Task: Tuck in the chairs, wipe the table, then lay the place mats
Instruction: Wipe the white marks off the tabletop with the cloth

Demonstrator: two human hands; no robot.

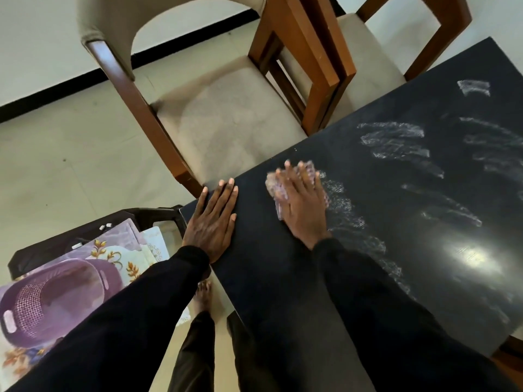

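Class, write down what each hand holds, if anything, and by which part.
Nothing is gripped: right hand presses flat on the cloth; left hand rests on the table.

No text, label, brand, number or sign is legible on any surface. The place mats (113,251) bear only a floral print, and the pale streaks (396,142) on the table (268,278) form no characters

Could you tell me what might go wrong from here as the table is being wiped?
The right hand presses the cloth close to the table edge, so dirt may be swept onto the chair seat beside it.
Streaks, seemingly wet, cover the table; place mats laid too soon could get damp.
A purple basket lies on the place mats and may tip when they are pulled.
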